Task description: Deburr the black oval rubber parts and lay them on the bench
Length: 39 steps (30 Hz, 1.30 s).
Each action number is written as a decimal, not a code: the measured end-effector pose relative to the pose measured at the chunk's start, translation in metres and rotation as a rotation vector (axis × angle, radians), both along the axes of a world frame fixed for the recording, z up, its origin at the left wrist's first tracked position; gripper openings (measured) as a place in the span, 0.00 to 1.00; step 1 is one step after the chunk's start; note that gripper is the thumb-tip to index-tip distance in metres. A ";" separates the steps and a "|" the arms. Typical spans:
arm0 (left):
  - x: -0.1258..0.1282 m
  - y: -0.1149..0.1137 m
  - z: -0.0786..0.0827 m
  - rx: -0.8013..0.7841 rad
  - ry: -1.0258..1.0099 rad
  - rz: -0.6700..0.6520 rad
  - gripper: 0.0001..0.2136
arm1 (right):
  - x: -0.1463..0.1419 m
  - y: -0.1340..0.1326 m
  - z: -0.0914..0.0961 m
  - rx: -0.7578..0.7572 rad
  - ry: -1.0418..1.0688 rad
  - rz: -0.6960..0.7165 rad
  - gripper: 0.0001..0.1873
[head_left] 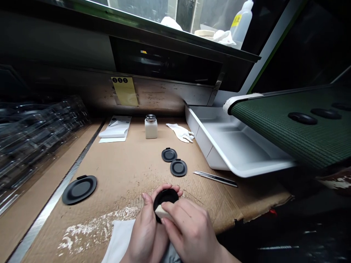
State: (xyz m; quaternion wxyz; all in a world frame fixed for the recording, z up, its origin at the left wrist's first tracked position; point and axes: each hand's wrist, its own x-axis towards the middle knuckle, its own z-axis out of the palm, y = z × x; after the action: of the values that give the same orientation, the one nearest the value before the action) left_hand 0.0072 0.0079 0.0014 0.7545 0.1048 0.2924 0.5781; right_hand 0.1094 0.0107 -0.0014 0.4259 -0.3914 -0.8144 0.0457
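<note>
Black disc (165,196) within left-hand fingers (170,188)

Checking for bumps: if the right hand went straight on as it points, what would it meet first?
The right hand would meet the black round disc first, held in the left hand; the pale pad in its fingers sits against that disc.

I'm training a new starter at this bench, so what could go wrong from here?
The black disc sits in the fingers of the left hand while the right hand rubs it with a pale sponge, so it might slip onto the cardboard and its white residue. The utility knife lies close ahead, so a careless reach might catch it.
</note>
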 end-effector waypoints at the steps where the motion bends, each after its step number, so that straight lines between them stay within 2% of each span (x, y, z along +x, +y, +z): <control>1: 0.000 0.000 0.000 -0.004 -0.009 0.007 0.21 | 0.000 0.000 0.000 -0.006 0.002 -0.007 0.11; 8: 0.000 0.000 0.000 -0.062 0.035 0.009 0.22 | -0.001 -0.002 0.001 0.083 -0.002 -0.004 0.11; 11: 0.000 0.001 -0.002 -0.059 -0.009 0.025 0.21 | -0.002 0.004 0.005 0.112 -0.035 -0.016 0.11; 15: 0.000 0.003 -0.005 -0.064 -0.094 0.048 0.18 | -0.003 0.010 0.009 0.109 -0.081 -0.046 0.12; 20: 0.000 0.003 -0.002 -0.079 -0.077 0.012 0.23 | -0.002 0.006 0.009 0.145 -0.105 -0.006 0.11; 25: -0.001 0.003 -0.003 -0.138 -0.094 0.057 0.21 | -0.006 0.015 0.012 0.109 -0.118 -0.028 0.12; 27: -0.001 0.003 -0.003 -0.145 -0.116 0.045 0.22 | -0.005 0.012 0.012 0.104 -0.121 0.003 0.12; 31: -0.002 0.004 -0.004 -0.132 -0.109 -0.001 0.25 | 0.021 0.002 0.008 0.023 -0.139 0.090 0.10; 35: -0.002 0.005 -0.006 -0.080 -0.112 0.005 0.24 | 0.061 0.010 0.007 -0.141 -0.064 -0.020 0.10; 37: -0.002 0.005 -0.006 -0.062 -0.098 0.006 0.24 | 0.069 0.014 0.009 -0.165 -0.037 -0.041 0.10; 39: -0.001 0.004 -0.006 -0.044 -0.070 -0.003 0.23 | 0.067 0.014 0.012 -0.173 -0.030 0.003 0.10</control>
State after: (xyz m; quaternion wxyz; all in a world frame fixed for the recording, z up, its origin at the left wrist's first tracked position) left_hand 0.0064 0.0121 -0.0048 0.7672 0.0683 0.2784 0.5737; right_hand 0.1763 0.0249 0.0103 0.3782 -0.4261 -0.8144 0.1106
